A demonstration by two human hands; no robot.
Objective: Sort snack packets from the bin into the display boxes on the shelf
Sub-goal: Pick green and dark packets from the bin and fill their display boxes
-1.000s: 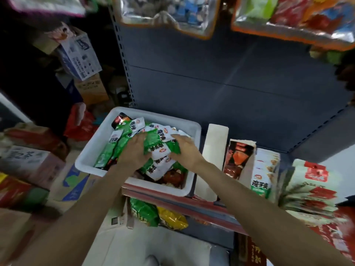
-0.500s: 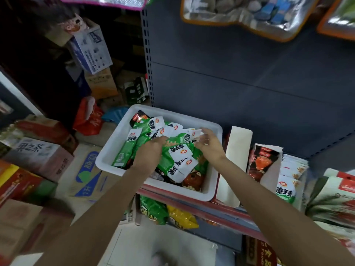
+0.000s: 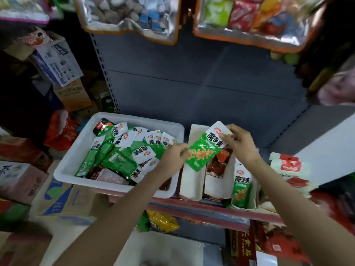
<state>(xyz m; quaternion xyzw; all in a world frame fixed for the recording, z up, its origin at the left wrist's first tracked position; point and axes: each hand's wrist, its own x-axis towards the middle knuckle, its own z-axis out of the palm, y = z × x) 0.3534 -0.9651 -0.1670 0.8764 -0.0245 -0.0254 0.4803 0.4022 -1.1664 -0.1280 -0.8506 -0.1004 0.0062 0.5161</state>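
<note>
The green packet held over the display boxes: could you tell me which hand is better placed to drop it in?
Probably the right hand: it pinches the green packet's top above the boxes, while the left hand only holds its edge beside the bin.

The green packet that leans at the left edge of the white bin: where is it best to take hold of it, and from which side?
Probably pinch the white top end of that green packet, coming from above. It stands slanted against the white bin wall with that end highest and free, while neighbouring packets crowd its lower part. The left hand is nearer to it.
</note>
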